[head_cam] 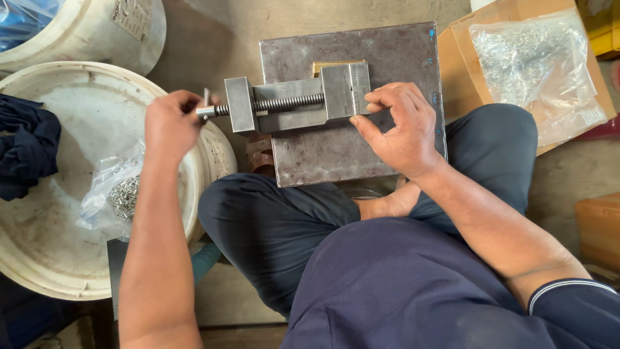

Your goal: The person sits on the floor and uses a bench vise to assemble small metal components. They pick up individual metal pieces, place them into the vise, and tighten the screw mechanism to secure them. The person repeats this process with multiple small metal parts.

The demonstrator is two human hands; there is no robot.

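From the head view I saw a small steel vise (pixel 294 103) lying across a grey metal plate (pixel 361 155) that rested over the person's lap. I took the vise as my landmark. Its long axis ran left to right across the frame, with the threaded screw (pixel 287 102) exposed between the end block on the left and the sliding jaw block on the right.

The left hand (pixel 169 123) sat at the left end of the vise, off the plate's edge, its fingers (pixel 190 100) clenched around the end of the screw where a thin cross handle (pixel 206 98) stuck up; so the screw pointed straight out of that fist toward the right. The right hand (pixel 400 126) lay at the opposite end, its fingers (pixel 381 97) curled against the jaw block and the thumb pressed along the vise's near side, gripping the body. Each hand was nearest its own end, with the vise spanning the gap between them.

Left of the vise and lower stood a white bucket (pixel 39 258) holding a clear bag of small metal parts (pixel 119 190) and a dark cloth (pixel 26 152). Right of the vise, beyond the plate, a cardboard box (pixel 455 71) carried another clear bag of parts (pixel 536 71).
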